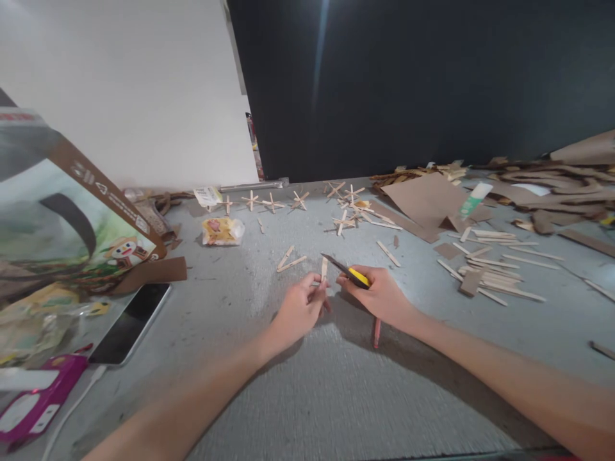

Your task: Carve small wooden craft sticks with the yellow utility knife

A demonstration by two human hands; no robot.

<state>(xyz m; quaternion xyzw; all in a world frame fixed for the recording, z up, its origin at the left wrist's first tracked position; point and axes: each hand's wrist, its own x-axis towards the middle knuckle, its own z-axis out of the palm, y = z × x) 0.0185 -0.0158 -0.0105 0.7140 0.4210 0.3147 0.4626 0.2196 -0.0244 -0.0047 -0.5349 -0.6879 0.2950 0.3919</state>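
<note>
Between thumb and fingers, my left hand (pixel 303 301) pinches a short wooden craft stick (pixel 324 267) that points away from me. My right hand (pixel 379 291) is closed around a utility knife (pixel 358 276) with a black and yellow body. Its dark blade reaches left to the upper end of the stick; whether it touches cannot be told. A red pen-like stick (pixel 377 333) lies under my right hand. Just beyond my left hand, two craft sticks (pixel 291 259) form a V on the grey table. Another loose stick (pixel 388 253) rests beyond my right hand.
Several star-shaped stick pieces (pixel 300 200) stand at the back. Piled craft sticks (pixel 500 275), a cardboard sheet (pixel 423 198) and a glue stick (pixel 475 200) are at right. On the left are a phone (pixel 132 323), a magenta device (pixel 43 400), a printed box (pixel 81 205) and a small packet (pixel 222 231).
</note>
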